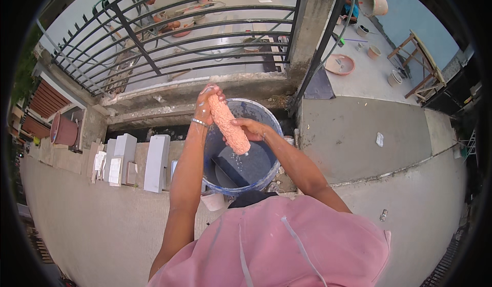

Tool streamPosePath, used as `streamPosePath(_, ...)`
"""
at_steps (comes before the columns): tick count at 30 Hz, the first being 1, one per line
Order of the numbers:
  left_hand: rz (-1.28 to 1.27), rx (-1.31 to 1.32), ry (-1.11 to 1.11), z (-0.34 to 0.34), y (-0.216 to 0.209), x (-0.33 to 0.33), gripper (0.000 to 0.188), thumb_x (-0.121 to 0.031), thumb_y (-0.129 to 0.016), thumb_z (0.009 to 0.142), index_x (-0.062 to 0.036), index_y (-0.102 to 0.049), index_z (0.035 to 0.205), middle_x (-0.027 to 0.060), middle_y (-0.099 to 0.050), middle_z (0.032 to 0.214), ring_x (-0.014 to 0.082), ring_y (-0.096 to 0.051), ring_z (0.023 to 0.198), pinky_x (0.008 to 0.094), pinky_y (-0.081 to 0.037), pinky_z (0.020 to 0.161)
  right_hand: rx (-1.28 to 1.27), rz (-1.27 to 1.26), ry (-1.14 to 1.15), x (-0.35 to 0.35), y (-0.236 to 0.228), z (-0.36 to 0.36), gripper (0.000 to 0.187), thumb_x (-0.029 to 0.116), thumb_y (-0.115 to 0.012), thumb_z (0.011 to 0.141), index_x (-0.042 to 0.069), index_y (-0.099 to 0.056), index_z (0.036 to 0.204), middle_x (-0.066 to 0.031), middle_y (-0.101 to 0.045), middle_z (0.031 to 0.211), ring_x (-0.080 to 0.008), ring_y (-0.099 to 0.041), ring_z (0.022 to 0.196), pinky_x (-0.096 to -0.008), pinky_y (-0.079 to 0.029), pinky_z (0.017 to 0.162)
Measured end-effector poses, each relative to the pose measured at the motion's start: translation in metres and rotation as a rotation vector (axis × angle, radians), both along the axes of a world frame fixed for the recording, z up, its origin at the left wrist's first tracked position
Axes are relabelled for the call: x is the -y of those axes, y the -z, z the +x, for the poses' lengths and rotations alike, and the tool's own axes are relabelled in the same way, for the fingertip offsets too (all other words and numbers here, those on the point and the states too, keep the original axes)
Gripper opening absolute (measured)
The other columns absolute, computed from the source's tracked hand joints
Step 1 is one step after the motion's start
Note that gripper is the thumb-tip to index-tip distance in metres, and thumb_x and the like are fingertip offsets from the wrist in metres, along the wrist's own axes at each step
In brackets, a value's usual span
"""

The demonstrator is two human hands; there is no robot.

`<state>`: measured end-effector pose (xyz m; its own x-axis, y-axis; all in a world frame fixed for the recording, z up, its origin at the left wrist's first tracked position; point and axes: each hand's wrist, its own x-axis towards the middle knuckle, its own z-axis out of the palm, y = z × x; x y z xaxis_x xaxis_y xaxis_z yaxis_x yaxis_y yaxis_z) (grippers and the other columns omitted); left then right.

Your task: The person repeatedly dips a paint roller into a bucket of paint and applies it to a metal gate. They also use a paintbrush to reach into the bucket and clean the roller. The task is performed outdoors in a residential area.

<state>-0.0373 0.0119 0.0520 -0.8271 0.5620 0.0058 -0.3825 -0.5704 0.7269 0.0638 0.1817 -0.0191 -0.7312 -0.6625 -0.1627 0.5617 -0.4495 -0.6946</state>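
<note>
A wet, shaggy orange paint roller sleeve (229, 125) slants over a large round blue tub (277, 170). My left hand (205, 105) is closed round its upper far end, with whitish wet patches on the skin. Lower down, my right hand (250, 129) grips the sleeve from the right, its thumb on top and part of its fingers hidden underneath. Drops fall from the sleeve's lower end into the tub. Greyish water (252, 165) stands in the tub, and a dark straight-edged shape shows there.
Beyond the tub runs a low concrete wall with a black metal fence (205, 26). Grey blocks (157, 163) stand to the left. A small pale bucket (212, 201) touches the tub's near side. At the far right are a round basin (340, 65) and a wooden trestle (421, 61).
</note>
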Motion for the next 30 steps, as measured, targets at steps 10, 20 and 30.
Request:
streamPosePath(10, 0.109, 0.025, 0.076, -0.009, 0.009, -0.014, 0.014, -0.012, -0.064, 0.088, -0.0087, -0.056, 0.099, 0.0013, -0.050, 0.078, 0.0129, -0.051, 0.066, 0.0316, -0.048, 0.063, -0.054, -0.022, 0.015, 0.024, 0.005, 0.004, 0.036, 0.025, -0.070, 0.087, 0.004, -0.057, 0.114, -0.0113, -0.063, 0.084, -0.0217, -0.066, 0.074, -0.0411, -0.057, 0.071)
streamPosePath(20, -0.366, -0.027, -0.675, -0.015, 0.047, -0.035, 0.013, 0.002, -0.070, 0.081, 0.0003, -0.060, 0.089, 0.0102, -0.064, 0.071, 0.0191, -0.062, 0.057, 0.0314, -0.051, 0.054, -0.417, 1.249, 0.595, 0.049, -0.016, 0.015, 0.065, 0.030, -0.079, 0.080, -0.005, -0.055, 0.130, -0.0153, -0.071, 0.099, -0.0318, -0.070, 0.088, -0.0396, -0.056, 0.081)
streamPosePath(30, 0.347, 0.028, 0.198, -0.014, -0.028, -0.006, 0.017, -0.013, -0.063, 0.087, -0.0077, -0.055, 0.101, 0.0016, -0.049, 0.077, 0.0124, -0.048, 0.062, 0.0321, -0.048, 0.060, -0.046, -0.168, 0.036, 0.002, -0.002, 0.001, 0.095, 0.068, -0.067, 0.085, 0.000, -0.042, 0.146, -0.0205, -0.057, 0.137, -0.0334, -0.059, 0.124, -0.0473, -0.044, 0.110)
